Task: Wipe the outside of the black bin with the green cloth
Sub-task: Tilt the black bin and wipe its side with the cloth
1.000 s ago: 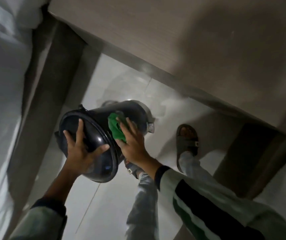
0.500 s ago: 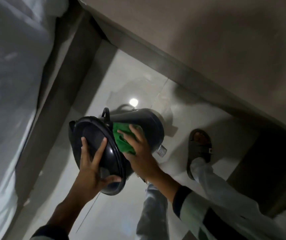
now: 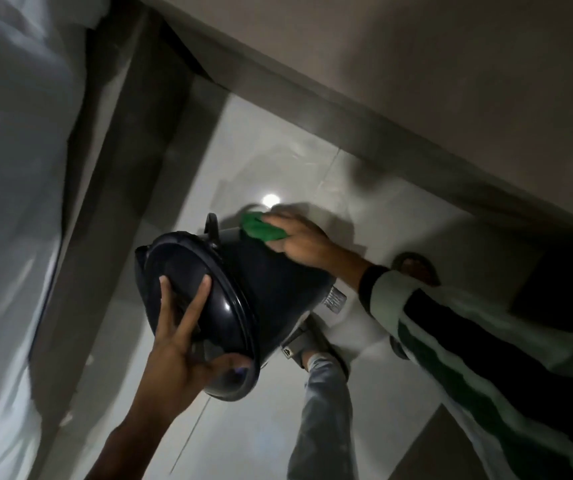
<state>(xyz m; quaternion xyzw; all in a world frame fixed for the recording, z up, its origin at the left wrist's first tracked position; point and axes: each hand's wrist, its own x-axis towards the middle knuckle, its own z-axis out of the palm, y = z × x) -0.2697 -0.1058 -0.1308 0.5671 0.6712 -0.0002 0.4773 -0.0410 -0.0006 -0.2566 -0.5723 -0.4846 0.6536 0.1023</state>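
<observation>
Much of the scene was dim and motion-blurred, and the far side and base of the black bin (image 3: 271, 289) were hidden behind its own body and the right hand (image 3: 307, 242). The bin was held tipped on its side above the glossy tiled floor (image 3: 271, 161), its round domed lid (image 3: 195, 306) facing the camera and a small loop handle (image 3: 213, 225) showing at the rim. The left hand (image 3: 177, 355) lay flat against the lid, its fingers (image 3: 202, 292) spread apart and the thumb hooked near the lid's lower edge. The right hand pressed the crumpled green cloth (image 3: 261, 230) onto the upper far side of the bin's smooth wall, fingers together over the cloth; whether they clamped it could not be made out. A pale, draped sheet (image 3: 8, 202) and a dark upright post (image 3: 132, 168) closed in the left, a wall (image 3: 416, 64) the back, leaving a strip of open floor. Two sandalled feet (image 3: 413, 268) stood below, partly covered by the bin and the striped sleeve (image 3: 468, 341).
</observation>
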